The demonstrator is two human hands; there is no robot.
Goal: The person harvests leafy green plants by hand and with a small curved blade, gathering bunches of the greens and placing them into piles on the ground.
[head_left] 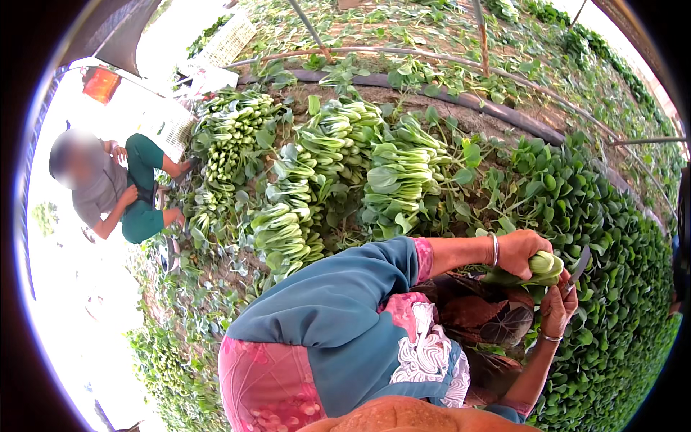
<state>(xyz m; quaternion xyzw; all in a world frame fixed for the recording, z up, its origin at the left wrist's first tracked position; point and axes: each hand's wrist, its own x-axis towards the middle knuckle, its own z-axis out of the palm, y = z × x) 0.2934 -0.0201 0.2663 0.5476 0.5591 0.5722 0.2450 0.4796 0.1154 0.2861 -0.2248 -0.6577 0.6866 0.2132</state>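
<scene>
My left hand [523,254], with a silver bangle at the wrist, grips a leafy green vegetable [546,264] that looks like bok choy, its pale stem base turned to the right. Just below and right of it, my right hand [561,308] holds a small knife [580,265] by the handle, the blade angled up and away. The fingertips of the right hand are close to the stem base; whether they touch it I cannot tell. Dense green plants [604,313] grow beyond both hands.
Harvested greens [399,173] lie in rows, with more piles [286,227] farther left. A person [108,183] sits low at the far left near plastic crates [175,129]. A dark hose [486,105] and thin metal poles [482,38] cross the ground at the top.
</scene>
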